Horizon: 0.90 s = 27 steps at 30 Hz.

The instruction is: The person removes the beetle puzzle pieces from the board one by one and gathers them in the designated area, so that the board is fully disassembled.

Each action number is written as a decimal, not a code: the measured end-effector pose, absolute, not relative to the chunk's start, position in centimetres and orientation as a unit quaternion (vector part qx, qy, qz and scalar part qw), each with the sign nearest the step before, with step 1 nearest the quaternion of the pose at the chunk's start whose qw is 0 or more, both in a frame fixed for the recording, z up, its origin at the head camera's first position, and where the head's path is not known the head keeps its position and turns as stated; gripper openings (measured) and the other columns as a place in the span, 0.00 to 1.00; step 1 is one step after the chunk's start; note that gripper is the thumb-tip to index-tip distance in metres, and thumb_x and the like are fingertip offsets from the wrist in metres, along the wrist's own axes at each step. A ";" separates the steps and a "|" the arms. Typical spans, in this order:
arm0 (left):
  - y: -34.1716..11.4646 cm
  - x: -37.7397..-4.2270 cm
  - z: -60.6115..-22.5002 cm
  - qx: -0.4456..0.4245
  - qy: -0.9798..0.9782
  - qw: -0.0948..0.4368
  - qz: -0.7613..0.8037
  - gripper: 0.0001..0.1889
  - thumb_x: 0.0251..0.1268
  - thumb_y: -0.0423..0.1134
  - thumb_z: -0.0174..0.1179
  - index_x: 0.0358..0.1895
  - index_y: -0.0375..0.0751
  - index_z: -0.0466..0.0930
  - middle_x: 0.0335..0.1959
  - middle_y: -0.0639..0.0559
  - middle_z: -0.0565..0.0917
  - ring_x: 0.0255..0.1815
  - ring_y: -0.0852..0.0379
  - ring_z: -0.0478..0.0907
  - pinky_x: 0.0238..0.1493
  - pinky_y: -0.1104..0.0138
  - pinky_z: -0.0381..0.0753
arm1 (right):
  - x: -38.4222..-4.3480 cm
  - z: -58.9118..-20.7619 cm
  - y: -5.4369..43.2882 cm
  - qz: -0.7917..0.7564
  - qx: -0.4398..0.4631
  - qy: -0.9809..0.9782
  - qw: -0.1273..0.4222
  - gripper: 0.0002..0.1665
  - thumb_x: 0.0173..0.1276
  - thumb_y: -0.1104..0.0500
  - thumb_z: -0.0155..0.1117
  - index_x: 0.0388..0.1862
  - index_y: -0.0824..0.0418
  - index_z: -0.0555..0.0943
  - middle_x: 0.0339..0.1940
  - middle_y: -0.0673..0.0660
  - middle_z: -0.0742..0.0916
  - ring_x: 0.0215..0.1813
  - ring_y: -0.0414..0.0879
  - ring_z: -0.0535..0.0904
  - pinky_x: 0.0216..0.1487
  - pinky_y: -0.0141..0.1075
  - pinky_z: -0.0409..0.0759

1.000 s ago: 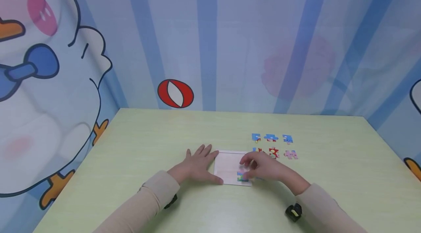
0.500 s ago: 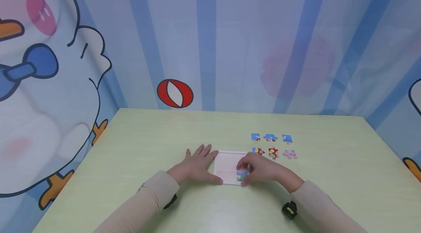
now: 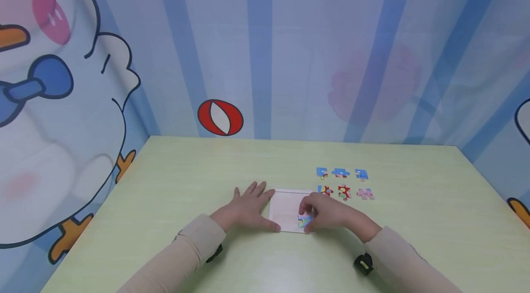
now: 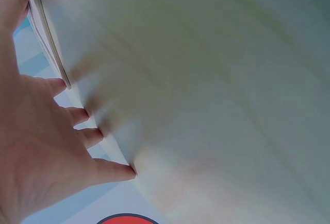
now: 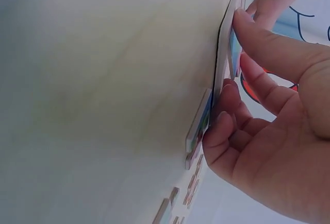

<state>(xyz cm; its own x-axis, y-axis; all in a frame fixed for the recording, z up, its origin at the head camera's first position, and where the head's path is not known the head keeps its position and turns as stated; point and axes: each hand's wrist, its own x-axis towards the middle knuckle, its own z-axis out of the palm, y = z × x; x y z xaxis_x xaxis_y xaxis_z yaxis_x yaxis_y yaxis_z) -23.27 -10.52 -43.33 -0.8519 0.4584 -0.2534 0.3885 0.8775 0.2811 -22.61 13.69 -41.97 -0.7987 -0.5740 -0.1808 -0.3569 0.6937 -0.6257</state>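
Observation:
A white square puzzle tray (image 3: 283, 205) lies flat on the table. My left hand (image 3: 249, 210) rests spread at its left side, with thumb and forefinger touching the corners. In the left wrist view the left hand's (image 4: 38, 136) fingertips press down on the tabletop. At the tray's lower right corner my right hand (image 3: 329, 211) pinches a pink, blue and green jigsaw piece (image 3: 304, 222) between thumb and finger. The right wrist view shows that jigsaw piece (image 5: 236, 54) against the tray, slightly tilted, with the other fingers curled beside the tray's edge.
Beyond the right hand, loose jigsaw pieces lie in rows: blue ones (image 3: 341, 173) at the back, then red ones (image 3: 344, 192) and a pink one (image 3: 366, 194). Another loose piece (image 5: 200, 123) lies close beside the tray under the right hand. A printed curtain (image 3: 298, 54) stands behind the table.
My right hand has moved slightly left and brought the jigsaw piece against the tray's lower right corner, then made small adjustments there. The left hand has stayed in place.

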 end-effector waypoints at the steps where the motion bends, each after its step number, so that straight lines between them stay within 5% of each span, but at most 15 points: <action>1: -10.5 -23.3 -43.3 0.221 0.956 0.158 0.110 0.53 0.50 0.73 0.59 0.76 0.51 0.53 0.79 0.45 0.49 0.78 0.41 0.42 0.68 0.33 0.43 | -22.6 -42.0 13.7 -0.295 -0.258 0.901 0.185 0.16 0.52 0.63 0.76 0.35 0.57 0.77 0.33 0.51 0.76 0.37 0.46 0.70 0.39 0.36 0.71; 17: -10.5 -23.4 -43.3 0.218 0.956 0.164 0.107 0.53 0.50 0.73 0.59 0.77 0.51 0.52 0.79 0.45 0.47 0.79 0.42 0.41 0.69 0.33 0.42 | -22.3 -41.6 13.9 -0.329 -0.258 0.891 0.177 0.06 0.65 0.68 0.62 0.37 0.58 0.78 0.27 0.50 0.76 0.34 0.44 0.71 0.34 0.33 0.70; 27: -10.5 -23.3 -43.4 0.221 0.955 0.163 0.107 0.53 0.50 0.73 0.59 0.76 0.51 0.53 0.79 0.45 0.48 0.79 0.42 0.41 0.68 0.33 0.42 | -22.3 -41.3 15.3 -0.343 -0.272 0.883 0.167 0.04 0.67 0.65 0.62 0.40 0.58 0.80 0.31 0.49 0.79 0.35 0.43 0.72 0.36 0.31 0.73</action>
<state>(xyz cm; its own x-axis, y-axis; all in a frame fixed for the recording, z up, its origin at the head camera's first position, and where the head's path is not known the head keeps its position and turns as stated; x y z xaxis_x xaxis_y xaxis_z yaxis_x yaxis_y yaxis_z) -23.32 -10.49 -43.36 -0.8487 0.4579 -0.2646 0.3881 0.8791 0.2767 -22.27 15.34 -41.35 -0.7959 -0.5958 -0.1075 -0.3670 0.6160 -0.6970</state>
